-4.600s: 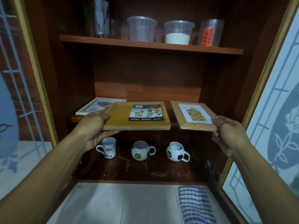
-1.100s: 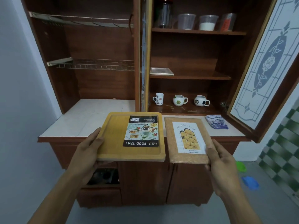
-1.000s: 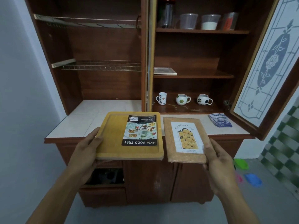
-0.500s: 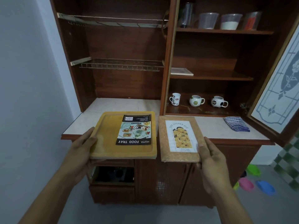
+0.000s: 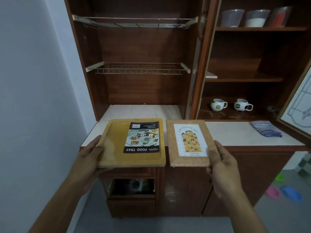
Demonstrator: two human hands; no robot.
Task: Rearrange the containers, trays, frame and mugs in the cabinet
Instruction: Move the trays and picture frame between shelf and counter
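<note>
Cabinet of dark brown wood (image 5: 144, 91) is seen ahead, its left bay fitted with two wire racks (image 5: 138, 70) and its right bay with wooden shelves. A white tiled counter (image 5: 232, 133) is set across its lower part. In front of the counter's edge, a yellow rectangular wooden food tray (image 5: 114, 148) is held flat by the left hand (image 5: 87, 158), whose thumb is laid on the tray's left rim with the fingers curled beneath. Just beside it, a cork-covered rectangular photo frame (image 5: 189, 142) is gripped at its near right corner by the right hand (image 5: 222, 165), thumb on top. A blue striped folded cloth (image 5: 265, 131) is laid on the counter at the right. Three clear plastic containers (image 5: 256, 18) are lined up on the top shelf, and two round white mugs (image 5: 218, 105) are stood apart on the bottom shelf.
</note>
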